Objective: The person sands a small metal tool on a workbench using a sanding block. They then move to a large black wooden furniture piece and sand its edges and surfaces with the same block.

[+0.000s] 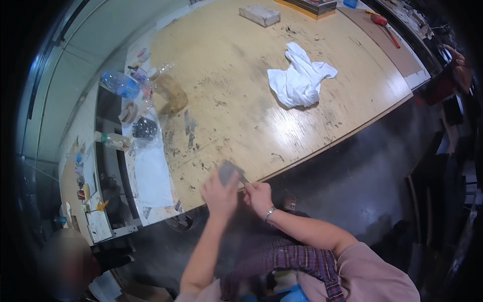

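Note:
My left hand [221, 195] is closed around a dark grey flat piece [229, 171] near the table's front edge. It is blurred, so its exact kind cannot be made out. Close beside it on the right, my right hand [259, 198] grips a thin dark handle [244, 181] that slants up toward the grey piece. Whether the two are joined is hidden by the left fingers. Farther off on the tabletop lies a crumpled white cloth [300, 79], touched by neither hand.
The wooden table [221, 60] has dark smudges. A wrapped block [259, 15], a box [314, 7] and a red-handled tool [385, 27] lie at its far side. Plastic bottles [121, 84] and a white sheet [152, 173] line the left. Another person's head [68, 261] shows at lower left.

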### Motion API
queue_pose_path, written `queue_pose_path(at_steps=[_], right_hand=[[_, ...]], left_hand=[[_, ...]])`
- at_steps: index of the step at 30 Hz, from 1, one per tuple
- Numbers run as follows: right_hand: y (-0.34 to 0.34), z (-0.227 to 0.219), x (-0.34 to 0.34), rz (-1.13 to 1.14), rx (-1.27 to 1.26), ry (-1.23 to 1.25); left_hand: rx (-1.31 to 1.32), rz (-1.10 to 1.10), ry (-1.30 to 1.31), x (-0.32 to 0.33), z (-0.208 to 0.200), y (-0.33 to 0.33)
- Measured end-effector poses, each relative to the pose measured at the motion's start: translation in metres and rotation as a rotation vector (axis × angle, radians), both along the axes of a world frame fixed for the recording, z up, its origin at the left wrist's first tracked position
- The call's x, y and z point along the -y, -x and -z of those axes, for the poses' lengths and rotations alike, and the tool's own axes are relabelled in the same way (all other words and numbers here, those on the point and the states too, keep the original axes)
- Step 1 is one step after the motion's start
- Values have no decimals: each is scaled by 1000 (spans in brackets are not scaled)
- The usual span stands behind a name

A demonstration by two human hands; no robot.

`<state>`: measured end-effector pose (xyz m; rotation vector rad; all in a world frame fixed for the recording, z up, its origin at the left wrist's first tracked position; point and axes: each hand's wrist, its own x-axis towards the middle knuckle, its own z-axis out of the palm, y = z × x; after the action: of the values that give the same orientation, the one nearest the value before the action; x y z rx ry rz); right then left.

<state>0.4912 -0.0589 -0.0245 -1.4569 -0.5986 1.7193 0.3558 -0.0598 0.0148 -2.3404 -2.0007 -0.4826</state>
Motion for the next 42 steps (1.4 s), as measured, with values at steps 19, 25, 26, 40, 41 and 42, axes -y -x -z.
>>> queue_pose_path(at_steps=[19,25,26,40,41,42], right_hand=[[-1,2,-2,-25,74,-31],[0,5,-5,-10,55,-29],[-1,1,-2,-28,73,-28],[0,-7,1,-14,89,7],[1,-6,-3,-2,81,-4],[-1,-7,-4,-4,80,2]], left_hand=[[13,-88,2,11,-1,-9],[-66,-88,-19,11,-6,-15],[-70,-85,-25,11,-6,-12],[-35,-176,-1,-21,1,4],[-45,-176,16,-21,-1,2],[-56,-175,32,-17,-5,-1]])
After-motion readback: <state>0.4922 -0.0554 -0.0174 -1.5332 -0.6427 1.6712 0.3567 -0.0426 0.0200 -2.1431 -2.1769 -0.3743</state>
